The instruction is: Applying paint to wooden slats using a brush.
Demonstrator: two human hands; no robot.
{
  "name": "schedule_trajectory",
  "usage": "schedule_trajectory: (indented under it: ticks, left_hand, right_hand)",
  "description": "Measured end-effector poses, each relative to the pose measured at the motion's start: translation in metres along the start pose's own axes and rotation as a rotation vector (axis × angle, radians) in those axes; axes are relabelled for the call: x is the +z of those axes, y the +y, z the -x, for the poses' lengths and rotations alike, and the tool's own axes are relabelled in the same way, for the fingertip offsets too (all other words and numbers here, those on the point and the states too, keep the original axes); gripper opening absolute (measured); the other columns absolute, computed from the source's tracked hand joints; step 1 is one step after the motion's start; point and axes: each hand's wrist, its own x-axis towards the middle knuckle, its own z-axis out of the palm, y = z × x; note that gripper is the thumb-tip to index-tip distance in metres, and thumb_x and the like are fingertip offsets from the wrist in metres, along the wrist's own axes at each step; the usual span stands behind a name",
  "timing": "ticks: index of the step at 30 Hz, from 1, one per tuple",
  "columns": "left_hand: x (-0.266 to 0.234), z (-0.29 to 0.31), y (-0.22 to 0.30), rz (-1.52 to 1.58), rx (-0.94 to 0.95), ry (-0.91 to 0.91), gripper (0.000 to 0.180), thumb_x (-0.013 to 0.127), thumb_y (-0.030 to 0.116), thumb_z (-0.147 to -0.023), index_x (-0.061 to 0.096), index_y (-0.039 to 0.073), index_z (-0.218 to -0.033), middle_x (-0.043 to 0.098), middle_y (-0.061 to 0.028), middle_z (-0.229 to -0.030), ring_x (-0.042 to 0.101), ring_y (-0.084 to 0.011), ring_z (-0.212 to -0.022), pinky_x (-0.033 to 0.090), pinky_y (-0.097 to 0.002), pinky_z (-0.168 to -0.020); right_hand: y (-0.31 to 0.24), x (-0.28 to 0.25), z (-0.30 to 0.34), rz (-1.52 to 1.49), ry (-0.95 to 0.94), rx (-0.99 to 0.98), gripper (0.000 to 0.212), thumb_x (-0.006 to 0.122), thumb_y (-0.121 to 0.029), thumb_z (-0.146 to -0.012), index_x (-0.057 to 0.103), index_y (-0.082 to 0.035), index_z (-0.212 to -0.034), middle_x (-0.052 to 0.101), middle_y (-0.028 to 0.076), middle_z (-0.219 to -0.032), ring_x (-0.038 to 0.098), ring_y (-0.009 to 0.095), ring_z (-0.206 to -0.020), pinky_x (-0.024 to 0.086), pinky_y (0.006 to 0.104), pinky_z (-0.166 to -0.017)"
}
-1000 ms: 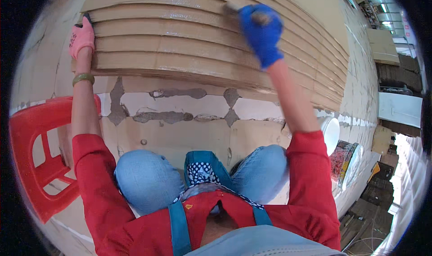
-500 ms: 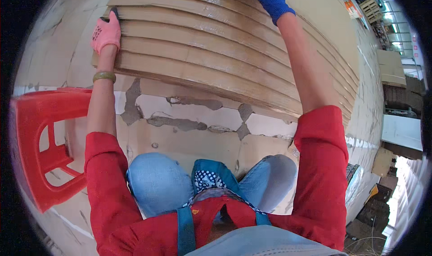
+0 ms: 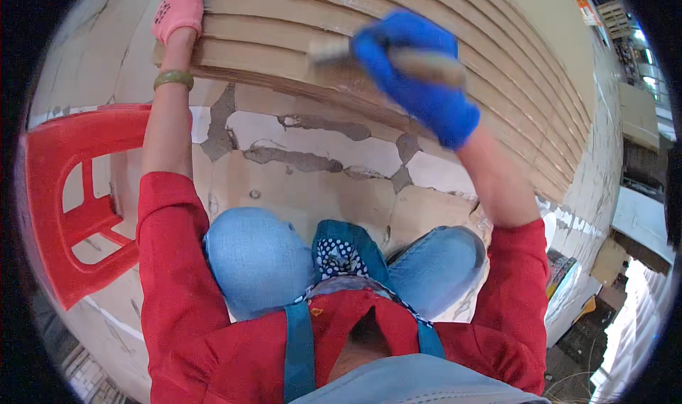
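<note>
Overlapping brown cardboard sheets (image 3: 263,29) lie in a stepped stack in front of me, their edges showing as long strips, with a wet-looking shine in places. My left hand (image 3: 179,15), in a pink glove with dark fingertips, holds the stack's left edge; the view's upper border cuts off part of its fingers. In a blue glove, my right hand (image 3: 419,70) is closed round the wooden handle of a flat brush (image 3: 330,51). The brush's pale bristle end points left over the nearest strips. Motion blurs it, so I cannot tell whether it touches the cardboard.
A red plastic stool (image 3: 89,130) stands close by my left forearm. My knees are bent below the near edge of the stack, above a tiled floor (image 3: 312,191) with broken, patched tiles. Boxes and a white panel (image 3: 643,219) line the far right side.
My right hand has swept back toward me and left, bringing the brush into view over the near strips. My left hand remains at the stack's left edge; the whole view has shifted slightly.
</note>
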Motion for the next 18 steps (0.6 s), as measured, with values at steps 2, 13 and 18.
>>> schedule_trajectory:
  ticks: [2, 13, 18]
  left_hand:
    - [-0.001, 0.0, 0.007, 0.119, -0.049, -0.036, 0.072, 0.031, 0.059, -0.074, 0.045, 0.002, -0.117, 0.048, -0.0199, -0.116, 0.044, -0.0334, -0.11, 0.032, -0.0396, -0.091]
    - [0.005, -0.006, 0.007, 0.064, 0.026, 0.013, 0.069, 0.032, 0.057, -0.076, 0.051, 0.0, -0.109, 0.049, -0.0205, -0.113, 0.045, -0.0334, -0.107, 0.034, -0.0389, -0.089]
    - [0.019, -0.026, -0.017, 0.025, 0.044, 0.031, 0.069, 0.029, 0.057, -0.077, 0.05, 0.002, -0.112, 0.05, -0.0199, -0.112, 0.046, -0.0335, -0.106, 0.033, -0.0398, -0.09]
  right_hand:
    - [0.015, -0.004, -0.003, 0.15, 0.148, -0.06, 0.009, 0.064, -0.015, -0.063, 0.059, -0.013, -0.07, 0.058, 0.007, -0.068, 0.058, 0.025, -0.062, 0.045, 0.033, -0.054]
    - [-0.014, -0.069, 0.078, 0.172, -0.125, -0.002, 0.019, 0.065, -0.024, -0.06, 0.056, -0.013, -0.073, 0.056, 0.007, -0.071, 0.056, 0.027, -0.066, 0.044, 0.0352, -0.055]
    - [-0.007, -0.112, 0.155, 0.041, -0.049, 0.24, 0.014, 0.064, -0.011, -0.07, 0.059, -0.008, -0.083, 0.057, 0.008, -0.077, 0.056, 0.023, -0.067, 0.046, 0.0334, -0.059]
